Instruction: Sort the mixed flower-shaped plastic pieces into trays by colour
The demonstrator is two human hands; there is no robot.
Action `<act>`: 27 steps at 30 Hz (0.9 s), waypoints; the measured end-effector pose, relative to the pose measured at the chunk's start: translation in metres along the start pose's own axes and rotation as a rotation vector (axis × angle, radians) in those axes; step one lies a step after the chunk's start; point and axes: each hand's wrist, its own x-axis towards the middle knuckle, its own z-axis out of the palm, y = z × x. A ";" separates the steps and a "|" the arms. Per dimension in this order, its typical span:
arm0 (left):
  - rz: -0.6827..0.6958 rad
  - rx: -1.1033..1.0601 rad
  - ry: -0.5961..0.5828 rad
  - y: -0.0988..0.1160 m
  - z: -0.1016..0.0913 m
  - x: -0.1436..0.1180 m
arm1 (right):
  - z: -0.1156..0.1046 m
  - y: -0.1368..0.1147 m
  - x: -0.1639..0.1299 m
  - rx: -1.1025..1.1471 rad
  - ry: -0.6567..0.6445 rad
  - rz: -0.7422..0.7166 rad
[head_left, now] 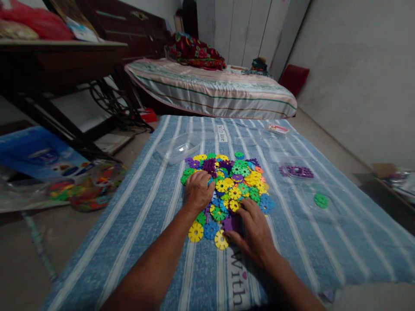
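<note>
At the left of the cloth-covered table [129, 229] you have a clear plastic tray [171, 151]. Nearer you, your left hand [199, 190] lies over the left side of the notched plastic discs [234, 192], which are heaped mid-table; its fingers are bent and together, but you cannot tell if they grip anything. The discs look light, stiff and fairly smooth, so the loose ones probably slide easily; take each by opposite rims, fingertips in the notches. Right of that, a purple stack [231, 224] sits in the gap between the spread thumb and fingers of your right hand [254, 222]. Farther right are joined purple discs [297, 171] and a lone green disc [320, 200].
</note>
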 end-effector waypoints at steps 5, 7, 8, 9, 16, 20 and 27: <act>0.007 -0.002 -0.001 -0.001 0.001 0.000 | 0.004 0.005 0.001 -0.044 0.035 0.053; 0.004 -0.004 -0.008 -0.001 0.001 0.000 | 0.006 0.009 0.003 -0.072 0.059 0.064; 0.003 -0.005 -0.009 -0.001 0.001 0.000 | 0.007 0.011 0.003 -0.085 0.072 0.064; 0.003 -0.005 -0.009 -0.001 0.001 0.000 | 0.008 0.013 0.004 -0.093 0.085 0.064; 0.005 -0.013 -0.010 -0.002 0.002 0.000 | 0.008 0.017 0.008 -0.030 0.189 0.047; 0.004 -0.001 -0.004 -0.002 0.002 0.000 | -0.002 0.016 0.013 0.062 0.259 0.080; 0.004 -0.013 -0.008 -0.002 0.002 0.000 | -0.014 0.017 0.018 0.390 0.188 0.364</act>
